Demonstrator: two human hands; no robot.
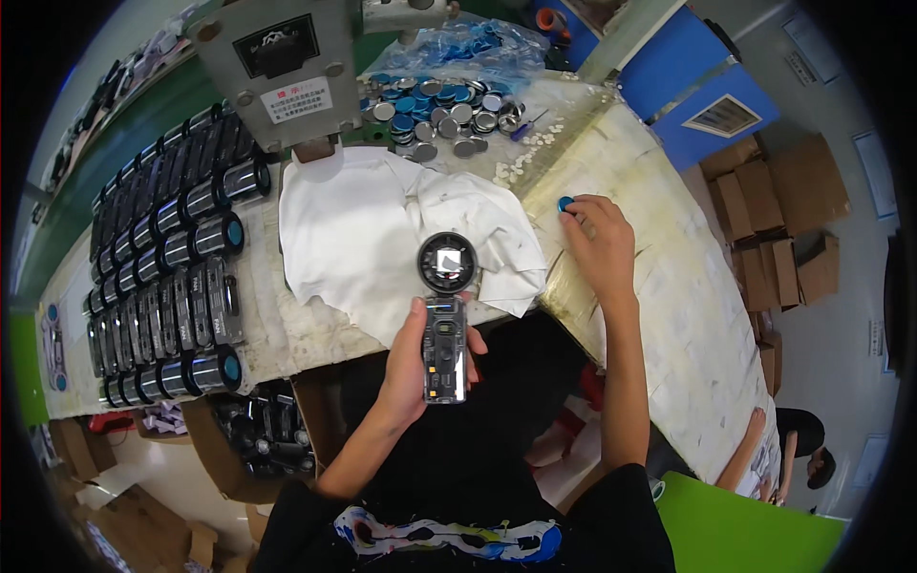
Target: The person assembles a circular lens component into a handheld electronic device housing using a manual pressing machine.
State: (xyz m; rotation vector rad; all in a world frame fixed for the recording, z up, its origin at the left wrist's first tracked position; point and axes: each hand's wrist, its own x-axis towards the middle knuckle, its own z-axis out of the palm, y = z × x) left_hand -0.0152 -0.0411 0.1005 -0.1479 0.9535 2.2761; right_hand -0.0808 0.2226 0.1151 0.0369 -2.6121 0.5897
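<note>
Flashlight point(445, 329) gripped by left hand point(413, 368) | right hand point(600, 244) pinching blue cap point(565, 202)

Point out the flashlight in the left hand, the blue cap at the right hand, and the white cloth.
flashlight point(445, 334), head view, clear body
blue cap point(565, 203), head view, top face
white cloth point(353, 229), head view, flat middle

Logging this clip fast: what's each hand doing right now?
Left hand: closed around a clear-bodied flashlight.
Right hand: fingers pinching a small blue cap on the table.
</note>
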